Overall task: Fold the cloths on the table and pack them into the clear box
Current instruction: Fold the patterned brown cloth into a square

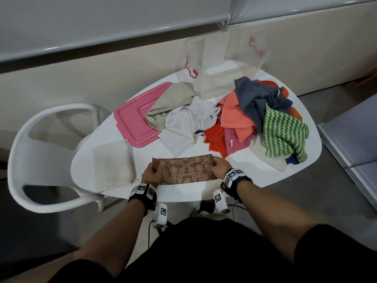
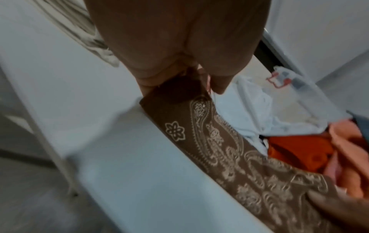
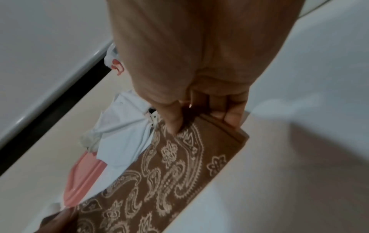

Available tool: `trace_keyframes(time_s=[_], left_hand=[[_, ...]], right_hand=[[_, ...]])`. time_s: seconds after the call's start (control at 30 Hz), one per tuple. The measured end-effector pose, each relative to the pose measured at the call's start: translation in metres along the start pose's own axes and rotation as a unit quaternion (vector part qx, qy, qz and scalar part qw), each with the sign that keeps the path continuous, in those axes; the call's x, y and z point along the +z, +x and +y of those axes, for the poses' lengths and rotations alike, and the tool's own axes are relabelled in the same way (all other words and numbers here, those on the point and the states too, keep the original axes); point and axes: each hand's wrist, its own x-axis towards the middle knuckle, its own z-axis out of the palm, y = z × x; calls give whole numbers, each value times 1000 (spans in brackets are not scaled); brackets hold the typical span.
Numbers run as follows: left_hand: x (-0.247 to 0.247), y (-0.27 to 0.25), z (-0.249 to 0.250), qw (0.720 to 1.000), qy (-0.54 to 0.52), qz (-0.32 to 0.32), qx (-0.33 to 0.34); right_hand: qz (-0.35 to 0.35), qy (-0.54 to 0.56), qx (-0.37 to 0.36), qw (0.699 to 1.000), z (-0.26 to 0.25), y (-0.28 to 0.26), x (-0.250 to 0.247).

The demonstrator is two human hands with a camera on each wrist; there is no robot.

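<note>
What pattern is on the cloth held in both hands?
Brown cloth with pale paisley and flower print; clearest in the right wrist view.

A white rounded table carries a folded brown paisley cloth at its near edge, a folded off-white towel to the left, a pink lid, a heap of unfolded cloths, and the clear box at the far edge.

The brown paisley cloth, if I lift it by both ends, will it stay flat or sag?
Probably sag: the brown paisley cloth looks thin and floppy, folded into a long strip, pinched by the left hand and right hand. It seems light. On the smooth white table it would likely slide easily.
</note>
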Motion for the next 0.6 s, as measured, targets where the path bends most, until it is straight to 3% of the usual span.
trace_keyframes(time_s=[0.17,0.4,0.6], left_hand=[[8,4,-8,997,58,23,40],[17,7,-6,994,86,69,27],[13,9,-14,990,95,102,-29]], right_hand=[[53,-54,46,996,1,0,6],[65,-97,51,992,-3,1,13],[90,-115,60,987,-3,-2,10]])
